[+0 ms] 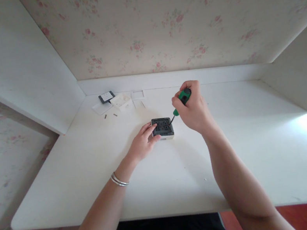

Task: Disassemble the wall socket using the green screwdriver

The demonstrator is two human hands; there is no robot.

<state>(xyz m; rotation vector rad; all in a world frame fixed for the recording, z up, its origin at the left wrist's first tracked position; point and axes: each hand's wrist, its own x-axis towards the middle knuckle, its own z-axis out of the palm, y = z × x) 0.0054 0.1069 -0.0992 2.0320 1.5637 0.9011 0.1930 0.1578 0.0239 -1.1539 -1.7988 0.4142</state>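
Observation:
A wall switch or socket unit (163,132) with a dark grey face and a white base lies on the white desk. My left hand (144,142) steadies it from the left, with fingers on its top and the thumb along its near side. Wrapped round the green and black handle of a screwdriver (178,105) is my right hand (194,108). The screwdriver slants down to the left, and its tip meets the right part of the grey face. Whether the tip sits in a screw is too small to tell.
Toward the back left of the desk (92,173) lie a dark cover plate with a white middle (106,96), a white box (122,101), a thin white frame (138,94) and two small dark pieces (110,116). A low white ledge and wallpapered wall (141,45) stand behind.

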